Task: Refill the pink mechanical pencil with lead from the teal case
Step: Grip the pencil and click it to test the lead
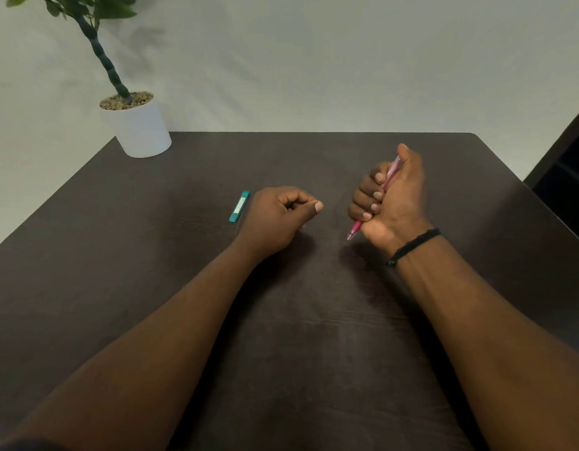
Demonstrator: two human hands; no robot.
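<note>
My right hand [390, 200] is fisted around the pink mechanical pencil [355, 228]. The pencil's tip points down and left, just above the dark table [151, 255], and my thumb rests on its top end. The slim teal lead case [239, 206] lies flat on the table. My left hand [278, 216] rests right beside the case, to its right, with the fingers curled in and the thumb against the forefinger. Whether something thin is pinched there I cannot make out.
A white pot [140, 126] with a green plant stands at the table's far left corner. A dark piece of furniture [567, 157] is past the table's right edge. A black bracelet [413, 245] is on my right wrist.
</note>
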